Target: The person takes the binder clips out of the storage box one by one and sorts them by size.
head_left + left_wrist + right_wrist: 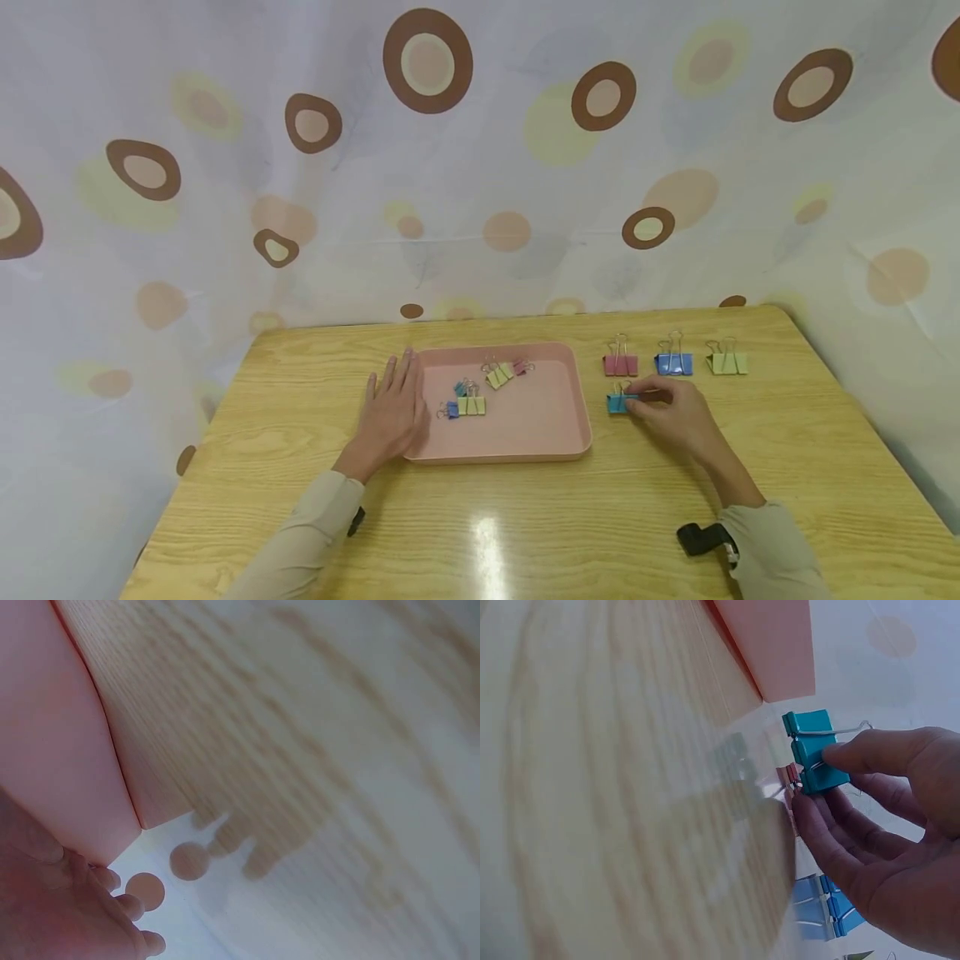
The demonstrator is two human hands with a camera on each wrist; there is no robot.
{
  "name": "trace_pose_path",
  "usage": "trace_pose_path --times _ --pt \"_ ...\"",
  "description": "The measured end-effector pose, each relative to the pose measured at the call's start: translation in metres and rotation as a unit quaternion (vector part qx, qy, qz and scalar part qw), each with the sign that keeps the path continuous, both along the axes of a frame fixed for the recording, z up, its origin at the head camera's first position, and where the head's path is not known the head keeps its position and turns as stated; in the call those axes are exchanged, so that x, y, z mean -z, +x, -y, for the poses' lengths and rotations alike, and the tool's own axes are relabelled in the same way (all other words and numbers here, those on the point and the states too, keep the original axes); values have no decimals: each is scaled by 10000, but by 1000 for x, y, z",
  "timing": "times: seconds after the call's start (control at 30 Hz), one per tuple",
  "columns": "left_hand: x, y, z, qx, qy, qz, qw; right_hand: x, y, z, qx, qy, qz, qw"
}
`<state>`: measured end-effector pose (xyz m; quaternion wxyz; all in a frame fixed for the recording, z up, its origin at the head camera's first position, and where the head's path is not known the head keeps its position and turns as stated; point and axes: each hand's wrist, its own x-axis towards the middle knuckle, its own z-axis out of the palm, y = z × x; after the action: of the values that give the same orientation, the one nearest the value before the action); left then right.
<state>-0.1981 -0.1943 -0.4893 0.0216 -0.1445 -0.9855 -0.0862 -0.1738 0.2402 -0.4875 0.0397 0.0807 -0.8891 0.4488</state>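
Observation:
My right hand [675, 415] pinches a teal binder clip [617, 403] between thumb and fingers, just right of the pink tray [583, 417]. In the right wrist view the same clip [816, 750] shows its flat side under the thumb, with a wire handle pointing away. My left hand [390, 412] lies with straight fingers along the tray's left side, touching it. Inside the tray are two pale yellow clips, one [472, 405] nearer and one [498, 376] farther, plus a small teal clip [461, 387], a small blue clip [452, 410] and a small magenta clip [519, 367].
Behind the right hand, a row of larger binder clips stands on the wooden table [480, 517]: a magenta one [621, 365], a blue one [674, 364] and a pale green one [727, 363]. A patterned cloth [465, 275] hangs along the table's back edge.

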Motion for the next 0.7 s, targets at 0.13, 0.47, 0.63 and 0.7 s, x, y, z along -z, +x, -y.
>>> trace_pose_path --times 0.13,0.47,0.63,0.7 --pt "3 -1 0 -41 90 -45 9999 2 -1 -4 91 126 98 9998" --pt "2 2 -1 -42 94 29 9999 0 2 -7 151 222 35 9996" --pt "1 0 -1 -65 28 -19 10000 0 0 -6 109 264 -62 9996" --pt "0 0 -1 -58 4 -30 10000 0 0 -5 88 241 -73 9996"
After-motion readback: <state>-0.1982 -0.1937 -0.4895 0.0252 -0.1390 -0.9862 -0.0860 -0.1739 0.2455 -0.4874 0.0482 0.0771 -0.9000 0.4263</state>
